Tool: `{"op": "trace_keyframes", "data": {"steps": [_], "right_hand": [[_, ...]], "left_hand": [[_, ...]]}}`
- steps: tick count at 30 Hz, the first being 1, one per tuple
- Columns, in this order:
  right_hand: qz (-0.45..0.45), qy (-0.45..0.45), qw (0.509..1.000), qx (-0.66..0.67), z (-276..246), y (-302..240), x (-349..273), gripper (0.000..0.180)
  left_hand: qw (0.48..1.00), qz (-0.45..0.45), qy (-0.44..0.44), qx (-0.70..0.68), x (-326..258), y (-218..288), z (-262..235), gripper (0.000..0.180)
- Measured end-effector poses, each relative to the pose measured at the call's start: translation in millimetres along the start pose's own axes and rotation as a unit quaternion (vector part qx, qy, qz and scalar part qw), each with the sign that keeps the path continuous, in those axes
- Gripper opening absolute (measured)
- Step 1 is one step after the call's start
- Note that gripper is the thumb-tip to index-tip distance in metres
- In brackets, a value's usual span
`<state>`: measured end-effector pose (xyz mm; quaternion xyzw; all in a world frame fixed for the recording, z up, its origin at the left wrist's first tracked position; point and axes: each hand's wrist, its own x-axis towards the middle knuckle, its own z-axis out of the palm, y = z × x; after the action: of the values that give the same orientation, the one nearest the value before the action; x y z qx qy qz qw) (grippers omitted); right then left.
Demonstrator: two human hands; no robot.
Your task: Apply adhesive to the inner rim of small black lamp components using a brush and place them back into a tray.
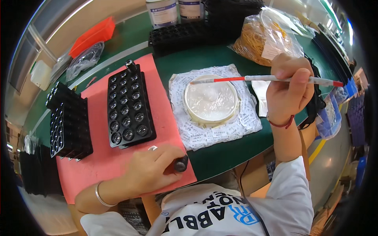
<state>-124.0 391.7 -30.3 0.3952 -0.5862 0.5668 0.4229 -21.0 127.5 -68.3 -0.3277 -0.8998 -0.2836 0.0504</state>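
Observation:
My right hand [291, 84] is closed around a slim red-and-white stick [260, 78], held level like a pen. Its thin tip hangs over a round white dish [210, 118] with a clear, glossy film or gel inside; whether it touches cannot be made out. The dish sits on a square pad [240, 126] covered in printed paper labels. On the pink mat, my left hand [155, 167] has its fingers wrapped round a small black cylinder [181, 163]. Just beyond it lies a black tray [130, 102] with rows of round, glassy-topped parts.
Farther left stands a stack of black trays [73, 133] on the pink mat [96, 167]. At the back are a red bin [92, 37], tins [163, 15], more black trays [177, 35] and a bag of yellow rubber bands [256, 41]. A blue basket [330, 118] is at the right.

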Motion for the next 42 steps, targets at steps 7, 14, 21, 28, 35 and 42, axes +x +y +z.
{"op": "trace_keyframes", "data": {"steps": [7, 14, 21, 28, 35, 42], "right_hand": [[-0.056, -0.017, 0.997, 0.039, -1.0, 0.3, -3.0, 0.034], [-0.062, -0.043, 0.996, 0.051, -1.8, -0.1, -1.1, 0.037], [-0.026, -0.079, 0.996, 0.025, 5.0, 2.9, -5.1, 0.032], [0.131, 0.033, 0.982, 0.133, 8.5, 19.5, -6.5, 0.032], [0.218, 0.078, 0.931, 0.281, 5.1, 21.6, 7.4, 0.028], [0.271, 0.050, 0.898, 0.343, 16.3, 8.4, 9.1, 0.026]], "left_hand": [[0.997, 0.019, 0.017, -0.070, 4.3, -10.4, 13.3, 0.038], [0.979, -0.113, 0.009, -0.168, 5.9, -11.5, 6.8, 0.037], [0.969, -0.116, 0.053, -0.212, 2.8, -17.5, 13.0, 0.038], [0.958, -0.122, 0.084, -0.245, 3.2, -19.7, 16.6, 0.031], [0.877, -0.167, 0.145, -0.426, 2.0, -8.9, 7.3, 0.022], [0.776, -0.249, 0.132, -0.565, 2.9, -2.0, -13.5, 0.015]]}}
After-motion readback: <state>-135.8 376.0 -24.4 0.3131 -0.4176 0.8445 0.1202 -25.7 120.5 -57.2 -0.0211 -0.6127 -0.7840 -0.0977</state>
